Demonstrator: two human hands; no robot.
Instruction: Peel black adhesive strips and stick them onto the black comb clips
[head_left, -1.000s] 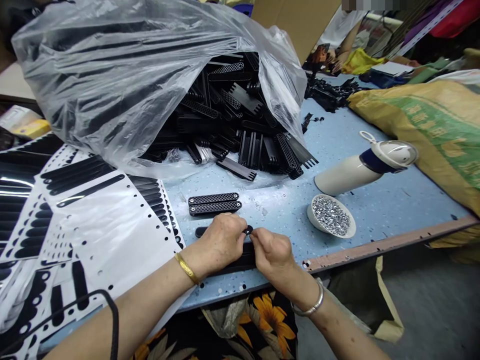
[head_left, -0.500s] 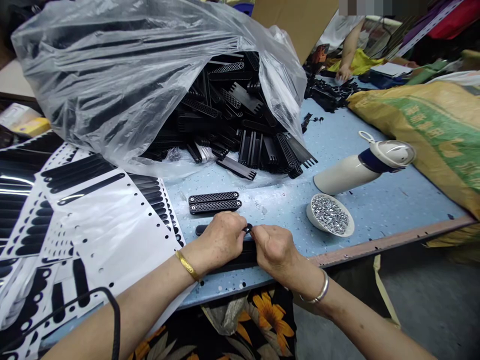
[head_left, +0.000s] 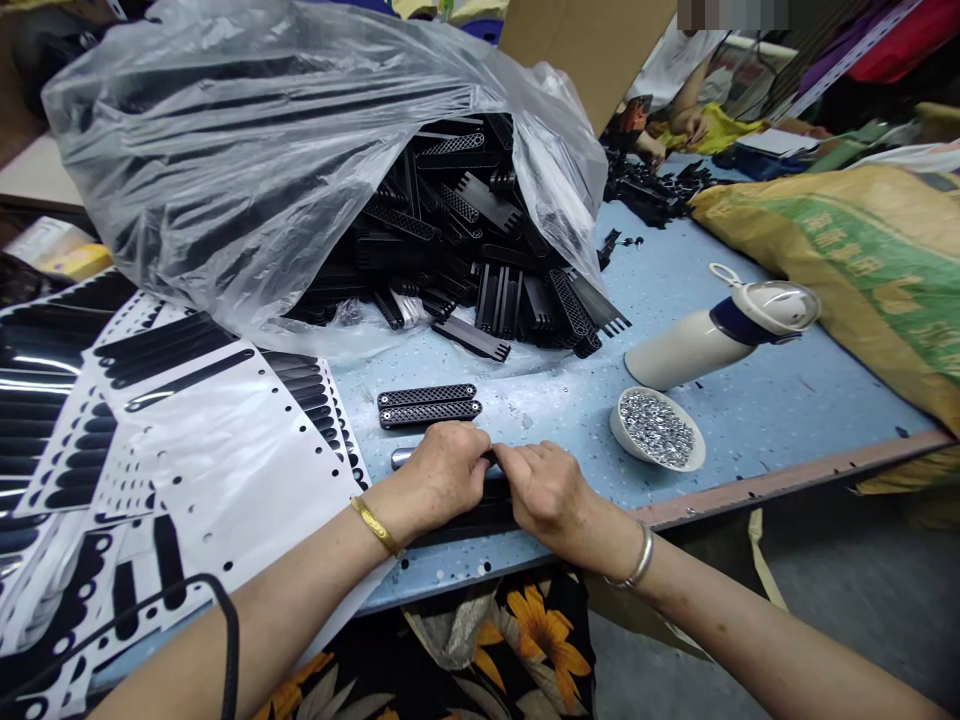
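Near the table's front edge, my left hand (head_left: pixel 444 478) is closed on a slim black strip (head_left: pixel 402 458), whose rounded, shiny end sticks out on the left. My right hand (head_left: pixel 546 495) pinches at the strip's other end, its fingertips meeting my left fingers; the part between them is mostly hidden. Beneath both hands lies a dark bar (head_left: pixel 491 505). Just behind them rests a pair of textured black handles (head_left: pixel 429 405). A white bowl (head_left: pixel 699 458) of small metal pieces stands to the right.
A plastic bag (head_left: pixel 247 130) of black parts fills the back. Sheets of black stickers (head_left: pixel 217 440) cover the left side. A white bottle (head_left: pixel 679 348) lies tilted behind the bowl. A yellow sack (head_left: pixel 847 250) is at right. Another person's hands (head_left: pixel 686 125) are at the far end.
My right fingers have shifted slightly left over the strip's end, covering the dark tip seen before. The strip's left end now shines. At the far end, the other person's hands have moved.
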